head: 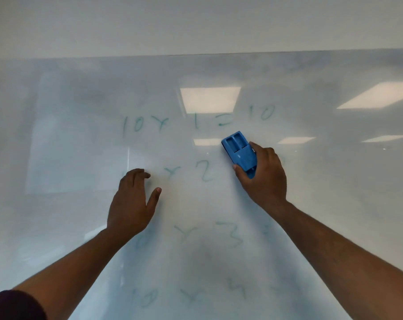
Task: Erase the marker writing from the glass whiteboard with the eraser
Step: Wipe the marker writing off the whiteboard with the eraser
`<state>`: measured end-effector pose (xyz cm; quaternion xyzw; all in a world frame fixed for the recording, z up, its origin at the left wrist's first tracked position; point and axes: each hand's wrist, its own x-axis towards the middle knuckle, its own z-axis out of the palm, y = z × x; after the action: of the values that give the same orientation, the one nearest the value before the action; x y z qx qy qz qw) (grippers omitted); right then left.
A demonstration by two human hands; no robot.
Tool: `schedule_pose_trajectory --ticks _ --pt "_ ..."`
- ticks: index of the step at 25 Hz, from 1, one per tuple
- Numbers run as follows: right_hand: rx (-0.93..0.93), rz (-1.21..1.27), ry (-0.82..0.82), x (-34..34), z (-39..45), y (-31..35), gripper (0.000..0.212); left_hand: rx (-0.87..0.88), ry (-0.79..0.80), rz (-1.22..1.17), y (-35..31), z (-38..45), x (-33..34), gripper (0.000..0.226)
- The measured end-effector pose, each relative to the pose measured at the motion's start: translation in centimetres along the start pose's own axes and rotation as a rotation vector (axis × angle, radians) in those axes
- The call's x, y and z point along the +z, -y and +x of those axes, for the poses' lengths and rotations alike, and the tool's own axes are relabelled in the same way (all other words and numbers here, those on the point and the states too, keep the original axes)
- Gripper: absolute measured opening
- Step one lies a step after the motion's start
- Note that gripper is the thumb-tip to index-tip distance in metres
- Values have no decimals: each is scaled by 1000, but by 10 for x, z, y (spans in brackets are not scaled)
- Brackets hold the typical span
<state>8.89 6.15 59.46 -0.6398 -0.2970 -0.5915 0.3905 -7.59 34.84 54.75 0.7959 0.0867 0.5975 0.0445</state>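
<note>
At frame centre we see the right hand clamped on the blue eraser against the whiteboard, left hand loosely spread beside the green writing.

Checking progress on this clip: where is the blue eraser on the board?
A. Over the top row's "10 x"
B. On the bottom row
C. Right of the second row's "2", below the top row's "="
C: the right hand holds the eraser right of the "2", below the "=".

Bare forearms; dark maroon sleeve at left.
</note>
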Motion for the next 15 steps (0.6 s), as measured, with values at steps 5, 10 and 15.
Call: schedule_pose_trajectory --ticks 5,10,15 --pt "137 -102 -180 14 63 5 69 -12 -32 42 54 24 11 80" --pt "57 -56 -248 68 54 74 68 139 -103 114 88 24 23 81" --pt "-229 -160 -155 83 73 85 68 194 -175 91 101 23 30 75"
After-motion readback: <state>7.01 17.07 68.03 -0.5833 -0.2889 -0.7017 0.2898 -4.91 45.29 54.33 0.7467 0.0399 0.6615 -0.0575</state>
